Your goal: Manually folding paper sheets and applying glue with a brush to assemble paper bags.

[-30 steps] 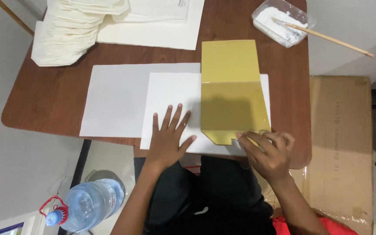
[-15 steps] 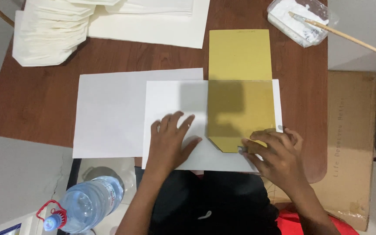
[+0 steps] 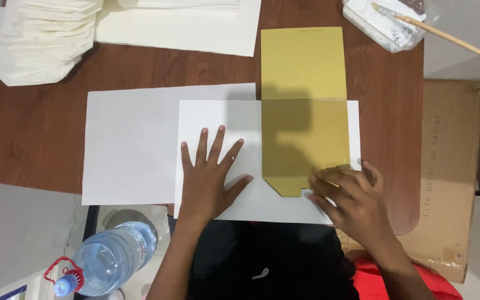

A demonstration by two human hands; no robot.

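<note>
The left hand (image 3: 209,180) lies flat with its fingers (image 3: 218,145) spread wide on the upper of two overlapping white sheets (image 3: 220,119), while the right hand's (image 3: 351,200) fingers (image 3: 329,179), loosely curled and gripping nothing, press the lower corner of the single gold card (image 3: 305,139) just beside them. Beyond the fingertips on the brown surface (image 3: 156,69) lie a stack of white paper bags (image 3: 40,41), a clear tub (image 3: 387,25) with a stick (image 3: 451,40), and a water bottle (image 3: 109,258) below the left wrist.

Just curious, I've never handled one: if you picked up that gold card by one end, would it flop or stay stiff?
The gold card lies flat with a sharp crease, so it probably holds stiffer than the white sheet beneath. It would likely hinge at that crease. It looks thin, probably light, and the right hand pressing its corner hints it slides easily.
</note>
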